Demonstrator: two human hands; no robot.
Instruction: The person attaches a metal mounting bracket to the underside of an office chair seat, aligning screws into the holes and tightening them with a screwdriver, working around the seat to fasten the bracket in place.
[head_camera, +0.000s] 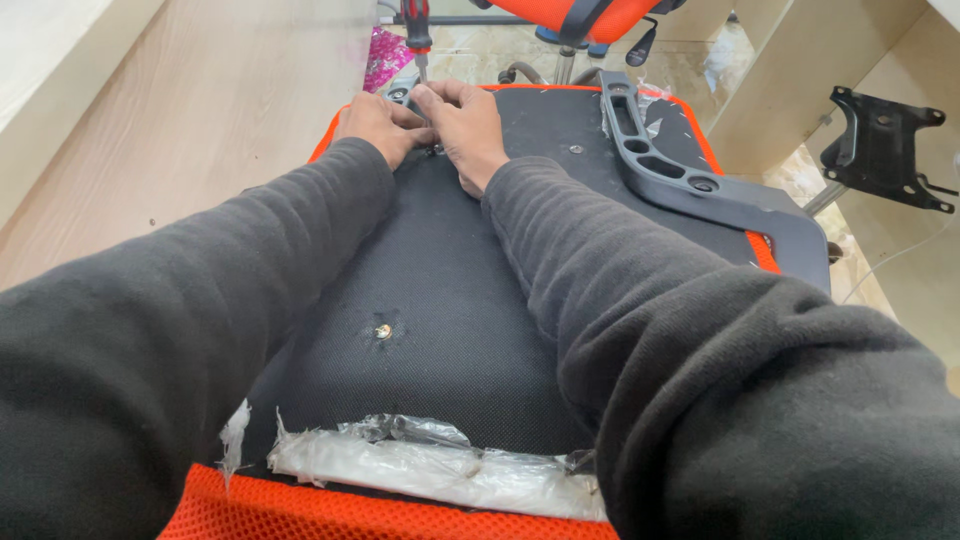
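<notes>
At the upper middle of the frame, the left hand (375, 125) and right hand (465, 130) are pinching with narrow fingers around a screwdriver (416, 35) standing upright on the black seat underside (450, 290), beside the armrest bracket (680, 175).

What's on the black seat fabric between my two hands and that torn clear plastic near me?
In the head view, one metal bolt sits in the seat fabric between the hands and the plastic; otherwise bare.

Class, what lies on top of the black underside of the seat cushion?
On the seat cushion: a screw, a black armrest bracket, torn plastic wrap and both hands. Anything beneath the hands is covered.
</notes>
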